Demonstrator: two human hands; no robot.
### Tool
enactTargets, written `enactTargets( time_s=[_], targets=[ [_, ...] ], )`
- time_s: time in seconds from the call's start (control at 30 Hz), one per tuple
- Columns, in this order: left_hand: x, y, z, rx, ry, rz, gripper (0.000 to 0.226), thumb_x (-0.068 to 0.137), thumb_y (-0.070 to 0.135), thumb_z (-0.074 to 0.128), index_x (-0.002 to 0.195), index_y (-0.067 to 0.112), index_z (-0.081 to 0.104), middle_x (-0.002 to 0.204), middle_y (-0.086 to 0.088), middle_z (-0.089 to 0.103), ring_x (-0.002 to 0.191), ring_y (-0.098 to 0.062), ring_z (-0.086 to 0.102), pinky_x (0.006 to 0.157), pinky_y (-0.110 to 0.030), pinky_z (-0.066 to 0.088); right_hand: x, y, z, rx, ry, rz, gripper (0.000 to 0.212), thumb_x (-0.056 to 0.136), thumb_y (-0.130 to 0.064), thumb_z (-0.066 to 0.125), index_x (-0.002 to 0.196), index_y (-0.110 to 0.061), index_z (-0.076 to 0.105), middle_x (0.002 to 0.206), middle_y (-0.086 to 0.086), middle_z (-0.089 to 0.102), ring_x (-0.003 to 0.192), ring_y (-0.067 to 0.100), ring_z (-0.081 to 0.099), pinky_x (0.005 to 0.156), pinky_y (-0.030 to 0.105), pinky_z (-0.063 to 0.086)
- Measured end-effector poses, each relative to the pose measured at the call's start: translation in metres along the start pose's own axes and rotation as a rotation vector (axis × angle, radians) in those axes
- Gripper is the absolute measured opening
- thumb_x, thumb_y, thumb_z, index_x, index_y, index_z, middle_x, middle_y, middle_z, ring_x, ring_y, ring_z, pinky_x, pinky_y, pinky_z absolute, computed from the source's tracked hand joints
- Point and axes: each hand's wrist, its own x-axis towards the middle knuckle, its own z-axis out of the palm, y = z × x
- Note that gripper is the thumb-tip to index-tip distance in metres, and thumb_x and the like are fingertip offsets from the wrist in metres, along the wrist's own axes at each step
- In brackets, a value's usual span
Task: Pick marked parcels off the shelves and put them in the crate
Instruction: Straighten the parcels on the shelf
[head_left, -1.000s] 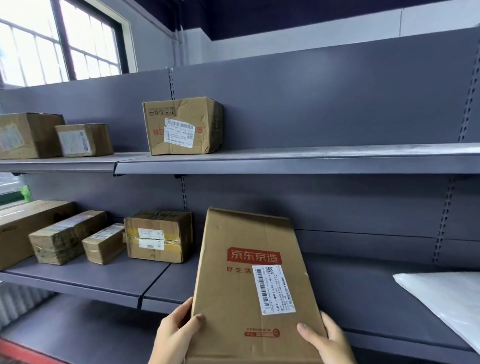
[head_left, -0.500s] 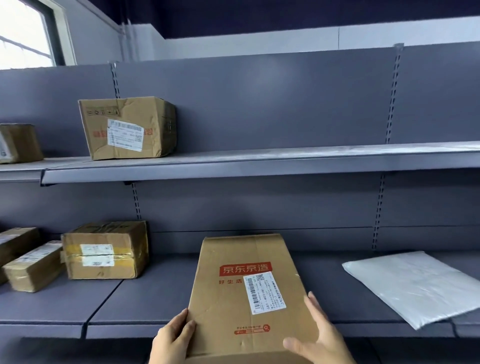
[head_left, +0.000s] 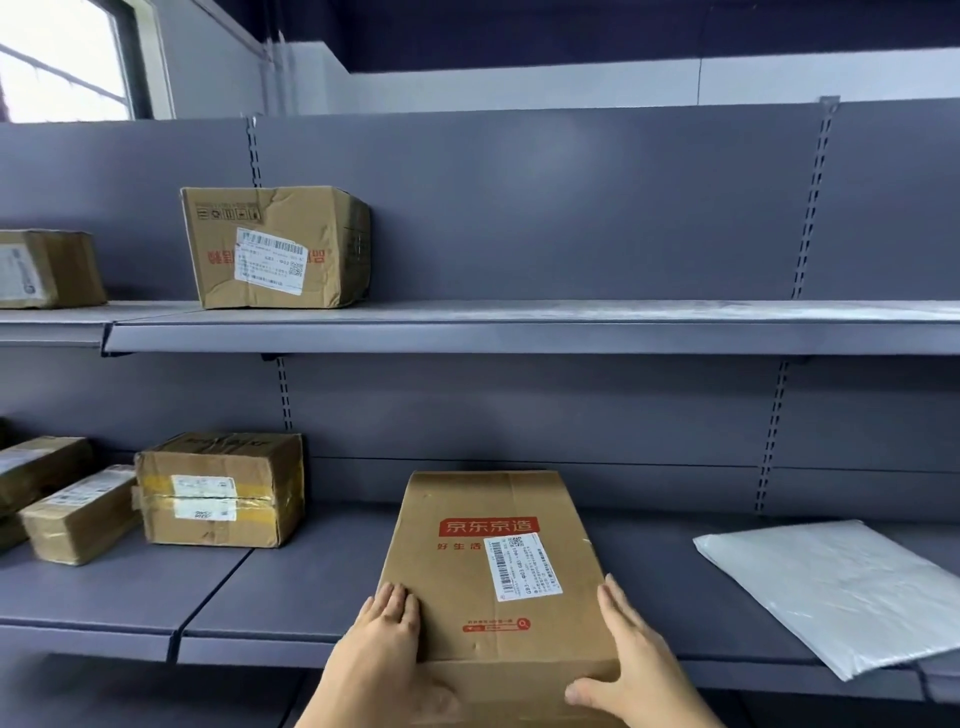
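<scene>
A flat brown parcel (head_left: 488, 566) with a red printed logo and a white barcode label lies on the lower grey shelf (head_left: 311, 587), its near end jutting over the front edge. My left hand (head_left: 379, 654) rests with straight fingers on the parcel's top near-left corner. My right hand (head_left: 634, 665) lies flat along the parcel's right side, with the thumb across its front face. The crate is not in view.
On the upper shelf (head_left: 571, 325) stand a labelled carton (head_left: 275, 247) and another box (head_left: 47, 267) at far left. The lower shelf holds a yellow-taped box (head_left: 221, 488), smaller parcels (head_left: 78, 514) to its left, and a white poly mailer (head_left: 831, 587) at right.
The parcel has come down from a raised tilt to lie flat on the lower shelf. My left fingers have moved onto its top. The view has swung right.
</scene>
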Motion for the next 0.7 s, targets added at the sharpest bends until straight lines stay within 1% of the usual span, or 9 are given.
enactTargets(
  time_s=[0.07,0.1,0.13,0.17,0.27,0.37,0.53,0.7],
  targets=[
    [0.006,0.0,0.001,0.042,0.002,-0.016,0.126,0.06,0.082,0.04,0.148,0.002,-0.001,0.157,-0.015,-0.002,0.146,-0.026,-0.003,0.117,-0.032,0.0,0.006,-0.004,0.003,-0.203,-0.047,-0.073,0.113,0.074,-0.052,0.067,0.148,-0.014,-0.01,0.155,-0.001,-0.021,0.144,0.012,-0.012,0.116,0.027,0.003],
    [0.009,0.0,0.001,0.054,-0.002,-0.023,0.116,0.072,0.071,0.051,0.148,0.001,-0.001,0.157,-0.015,-0.003,0.145,-0.027,-0.003,0.117,-0.032,0.001,0.01,-0.007,0.005,-0.289,-0.058,-0.104,0.112,0.075,-0.053,0.065,0.148,-0.013,-0.01,0.155,0.002,-0.021,0.143,0.014,-0.015,0.116,0.027,-0.002],
    [0.012,-0.001,0.0,0.066,-0.002,-0.026,0.111,0.077,0.064,0.056,0.148,0.001,-0.002,0.157,-0.016,-0.003,0.145,-0.027,-0.003,0.118,-0.033,0.001,0.015,-0.01,0.006,-0.357,-0.066,-0.131,0.112,0.075,-0.052,0.065,0.148,-0.011,-0.01,0.155,0.004,-0.019,0.143,0.015,-0.016,0.115,0.028,-0.007],
    [0.015,-0.002,0.0,0.082,-0.001,-0.026,0.109,0.078,0.061,0.057,0.148,0.001,-0.002,0.157,-0.016,-0.004,0.145,-0.027,-0.003,0.118,-0.033,0.001,0.02,-0.014,0.008,-0.409,-0.074,-0.153,0.111,0.076,-0.049,0.066,0.147,-0.009,-0.01,0.156,0.006,-0.017,0.144,0.017,-0.015,0.115,0.029,-0.008],
    [0.025,-0.002,0.001,0.151,0.028,-0.018,0.107,0.079,0.056,0.06,0.148,0.002,-0.003,0.157,-0.016,-0.003,0.145,-0.03,-0.003,0.117,-0.036,0.001,0.037,-0.026,0.011,-0.477,-0.111,-0.19,0.113,0.076,-0.04,0.071,0.147,-0.005,-0.01,0.156,0.01,-0.015,0.144,0.022,-0.012,0.116,0.03,-0.007],
    [0.034,-0.003,0.008,0.208,0.08,-0.012,0.107,0.079,0.054,0.061,0.148,0.003,-0.003,0.156,-0.019,-0.001,0.144,-0.034,-0.002,0.118,-0.042,0.001,0.053,-0.03,0.011,-0.49,-0.114,-0.211,0.114,0.074,-0.04,0.072,0.147,-0.005,-0.01,0.156,0.01,-0.015,0.144,0.022,-0.011,0.114,0.029,-0.006],
    [0.05,-0.01,0.009,0.179,0.108,-0.016,0.109,0.077,0.053,0.063,0.148,0.003,-0.002,0.156,-0.019,-0.002,0.145,-0.031,-0.004,0.119,-0.039,-0.002,0.07,-0.027,0.013,-0.479,-0.092,-0.226,0.112,0.076,-0.042,0.07,0.147,-0.007,-0.009,0.156,0.008,-0.013,0.145,0.019,-0.009,0.112,0.026,-0.007],
    [0.066,-0.015,0.009,0.135,0.136,0.003,0.107,0.08,0.052,0.062,0.148,0.005,-0.005,0.157,-0.015,-0.006,0.145,-0.027,-0.007,0.117,-0.034,-0.005,0.089,-0.026,0.012,-0.467,-0.084,-0.242,0.112,0.074,-0.043,0.071,0.148,-0.009,-0.007,0.157,0.005,-0.011,0.145,0.017,-0.007,0.113,0.025,-0.005]
  ],
)
